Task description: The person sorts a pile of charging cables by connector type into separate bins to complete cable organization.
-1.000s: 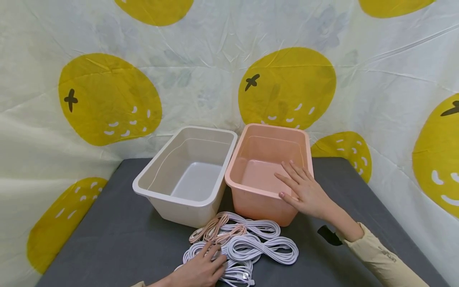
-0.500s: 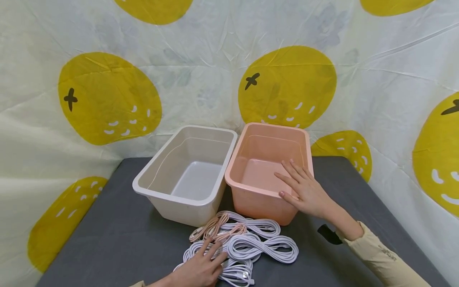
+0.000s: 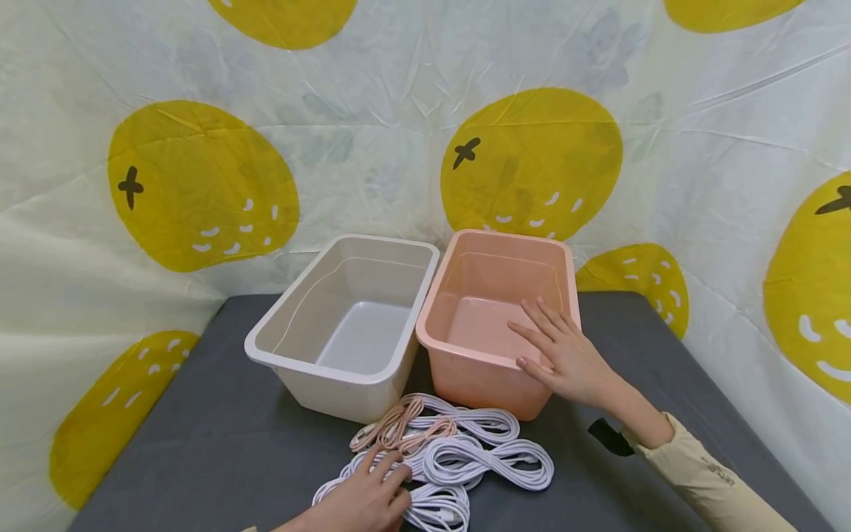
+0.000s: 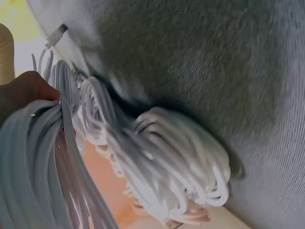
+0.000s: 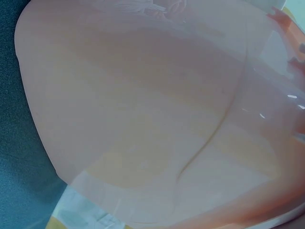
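In the head view, my left hand (image 3: 364, 496) is at the near left of a pile of coiled cables. The left wrist view shows its thumb (image 4: 35, 88) pinching a looped white cable (image 4: 28, 157), with a white plug (image 4: 57, 36) sticking up beside it. Another white cable coil (image 3: 488, 462), tied in a figure-eight, lies to the right, and a pinkish cable coil (image 3: 392, 425) sits behind. My right hand (image 3: 570, 362) lies with spread fingers over the near right rim of a pink plastic bin (image 3: 488, 353). Close up, the right wrist view shows the bin's outer wall (image 5: 143, 109).
A beige bin (image 3: 332, 371) stands directly left of the pink one, both behind the cables on a dark grey table (image 3: 186, 436). A small black object (image 3: 610, 437) shows by the right wrist. White cloth (image 3: 372, 89) with yellow fruit prints hangs behind and at the sides.
My left hand has shifted slightly left and toward me, and the white cable loops at it have moved left with it. The right hand stays on the pink bin's rim.
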